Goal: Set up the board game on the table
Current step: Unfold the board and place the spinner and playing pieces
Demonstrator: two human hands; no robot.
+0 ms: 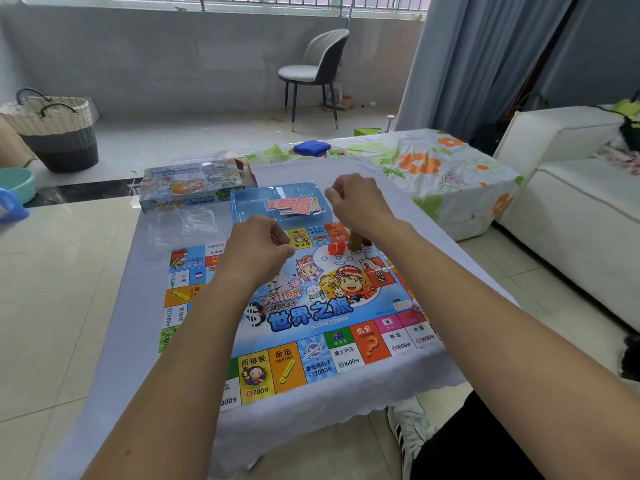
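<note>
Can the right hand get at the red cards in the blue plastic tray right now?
Probably yes. The right hand hovers beside the blue plastic tray, and the red cards lie uncovered in it. What its curled fingers hold, if anything, I cannot tell.

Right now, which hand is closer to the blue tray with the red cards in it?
Right. The right hand hovers just beside the blue tray's right edge, level with the red cards. The left hand is nearer the person, over the game board, below the tray's near edge.

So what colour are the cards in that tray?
Mostly red cards, lying in the blue tray; head view.
</note>
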